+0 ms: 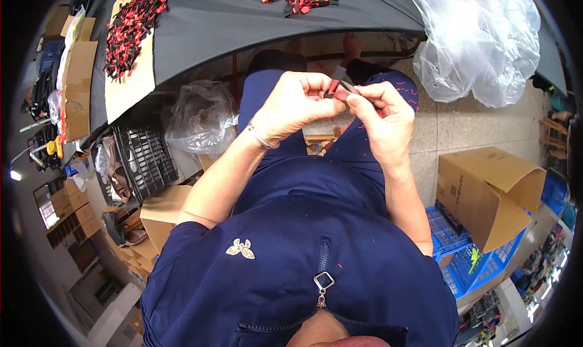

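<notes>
Dark table (225,19), red-black heaps (135,34), pale tiled floor (464,125), cardboard box (470,186), hands (296,104) pinching a small red-black piece (331,89)

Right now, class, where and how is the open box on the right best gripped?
Probably pinch the box by its upper rim, coming from the picture's right: the box opens that way, leaving a thin free edge there.

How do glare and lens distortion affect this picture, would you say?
Head view: the dark table bows along its near edge; head view: glare whitens patches of the large clear plastic bag; head view: the small red-and-black piece at the left hand shows little detail.
</notes>
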Available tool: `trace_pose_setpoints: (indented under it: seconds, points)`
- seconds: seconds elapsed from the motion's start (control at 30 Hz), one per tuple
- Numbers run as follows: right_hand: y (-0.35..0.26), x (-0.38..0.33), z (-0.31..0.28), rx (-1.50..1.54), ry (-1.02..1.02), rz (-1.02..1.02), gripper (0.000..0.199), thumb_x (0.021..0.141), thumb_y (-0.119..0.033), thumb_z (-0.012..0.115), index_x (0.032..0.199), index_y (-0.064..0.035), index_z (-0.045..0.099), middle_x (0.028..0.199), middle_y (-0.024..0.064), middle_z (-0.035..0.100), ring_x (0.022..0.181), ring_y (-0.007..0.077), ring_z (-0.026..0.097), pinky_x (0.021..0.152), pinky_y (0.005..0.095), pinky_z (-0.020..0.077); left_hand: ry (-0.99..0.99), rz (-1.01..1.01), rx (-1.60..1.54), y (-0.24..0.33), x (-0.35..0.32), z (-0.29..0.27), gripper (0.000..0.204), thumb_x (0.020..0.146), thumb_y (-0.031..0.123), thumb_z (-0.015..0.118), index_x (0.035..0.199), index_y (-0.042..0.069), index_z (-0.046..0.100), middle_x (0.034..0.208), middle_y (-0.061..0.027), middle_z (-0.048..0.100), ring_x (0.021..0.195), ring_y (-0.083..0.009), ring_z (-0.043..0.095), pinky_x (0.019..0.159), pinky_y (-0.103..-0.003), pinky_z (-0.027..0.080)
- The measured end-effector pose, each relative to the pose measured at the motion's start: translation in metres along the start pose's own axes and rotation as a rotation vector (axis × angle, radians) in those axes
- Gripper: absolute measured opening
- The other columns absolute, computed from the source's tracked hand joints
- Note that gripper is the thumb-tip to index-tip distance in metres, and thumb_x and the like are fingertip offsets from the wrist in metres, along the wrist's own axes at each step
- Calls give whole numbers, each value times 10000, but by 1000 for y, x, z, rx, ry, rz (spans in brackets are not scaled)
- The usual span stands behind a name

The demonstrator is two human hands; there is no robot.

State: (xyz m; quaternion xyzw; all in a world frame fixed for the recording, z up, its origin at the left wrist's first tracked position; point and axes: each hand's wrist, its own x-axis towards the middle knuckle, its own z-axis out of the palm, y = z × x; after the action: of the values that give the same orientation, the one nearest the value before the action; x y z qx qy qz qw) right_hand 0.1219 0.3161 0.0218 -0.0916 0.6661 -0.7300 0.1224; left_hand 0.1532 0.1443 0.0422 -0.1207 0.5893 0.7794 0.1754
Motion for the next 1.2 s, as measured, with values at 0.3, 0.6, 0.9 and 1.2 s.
trace_pose_setpoints:
  seconds: [0.3,0.6,0.9,1.2]
  points:
    - [-2,11,-9,165,21,129,229,805,-86,722,969,10,594,790,40,644,683,48,576,589,172,441,117,105,410,-13,4,6,200,826,121,674,977,-10,691,763,5,627,682,-44,522,624,-225,454]
    - [4,15,-9,65,-51,210,116,830,-85,691,889,5,647,755,5,643,682,39,561,613,196,457,118,84,244,-15,1,9,192,838,121,656,982,-6,655,792,-24,644,715,-49,571,649,-205,476]
    - [1,-2,-13,-473,176,-214,233,743,-150,772,897,-36,639,753,48,648,640,115,601,574,254,479,201,6,-6,-21,-1,6,133,834,103,644,929,10,654,781,-20,641,682,-56,578,623,-188,461]
    - [4,-3,-16,-812,132,-494,226,710,-152,782,840,-33,639,667,18,602,592,150,566,527,279,451,175,-18,1,-20,2,7,121,830,100,632,905,8,657,763,-11,629,642,-46,544,604,-180,448]
